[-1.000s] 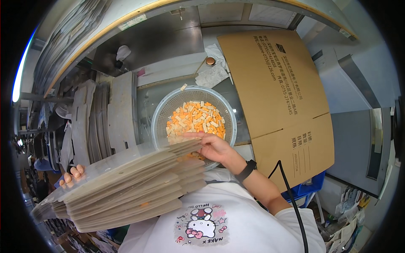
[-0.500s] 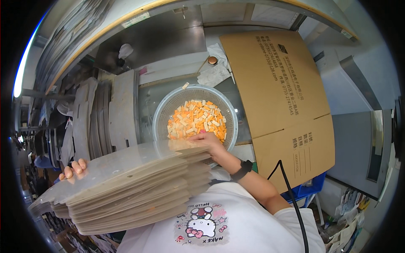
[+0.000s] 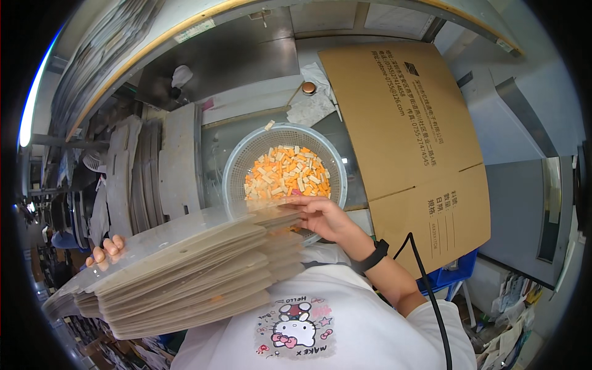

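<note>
Touching thin, glossy, stacked sheets [image 3: 185, 262] is the right hand [image 3: 328, 219].

Lettering [image 3: 428, 114] on cardboard [image 3: 401, 154] and shirt [image 3: 364, 327]

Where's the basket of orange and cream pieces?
In the head view, the basket sits near the centre, left of the cardboard, with the right hand at its near edge.

Left fingers [image 3: 113, 246] curl; right fingers [image 3: 303, 200] point leftward from a slanting right forearm [image 3: 398, 282].
</note>
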### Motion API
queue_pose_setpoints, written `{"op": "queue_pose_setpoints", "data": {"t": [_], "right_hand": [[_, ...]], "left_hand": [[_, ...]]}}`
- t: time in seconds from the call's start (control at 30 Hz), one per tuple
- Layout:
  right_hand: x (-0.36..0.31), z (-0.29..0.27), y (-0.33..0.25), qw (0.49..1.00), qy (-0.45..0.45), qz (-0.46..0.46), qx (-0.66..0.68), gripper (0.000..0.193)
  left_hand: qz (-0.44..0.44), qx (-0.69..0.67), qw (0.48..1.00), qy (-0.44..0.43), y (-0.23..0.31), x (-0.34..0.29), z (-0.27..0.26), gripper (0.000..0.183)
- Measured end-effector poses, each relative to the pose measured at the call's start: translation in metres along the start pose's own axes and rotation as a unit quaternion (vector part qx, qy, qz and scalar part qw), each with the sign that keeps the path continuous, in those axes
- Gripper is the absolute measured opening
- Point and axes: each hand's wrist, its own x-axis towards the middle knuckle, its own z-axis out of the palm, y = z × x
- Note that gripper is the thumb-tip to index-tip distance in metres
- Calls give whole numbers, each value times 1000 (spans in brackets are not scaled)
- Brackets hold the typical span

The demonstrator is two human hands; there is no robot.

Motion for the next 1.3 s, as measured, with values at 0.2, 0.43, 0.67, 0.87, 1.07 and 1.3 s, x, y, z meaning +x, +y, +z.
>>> {"op": "queue_pose_setpoints", "data": {"t": [0.2, 0.43, 0.67, 0.87, 1.07, 1.3], "right_hand": [[-2, 7, -3, 999, -18, 19, -30, 48], [0, 5, 1, 999, 3, 31, -40, 44], [2, 5, -2, 999, -8, 43, -25, 42], [4, 3, 1, 999, 5, 43, -22, 39], [5, 6, 3, 999, 14, 34, -33, 37], [6, 6, 4, 998, 32, 41, -43, 38]], "left_hand": [[-17, 32, 998, -48, 2, -2, -4, 37], [-18, 36, 998, -40, 4, -5, -7, 37], [-26, 18, 997, -67, 6, -11, -24, 37], [-18, 9, 996, -92, 2, -9, -25, 39], [-22, 8, 995, -100, 2, -8, -25, 39], [-39, 5, 993, -115, 5, -7, -29, 39]]}}
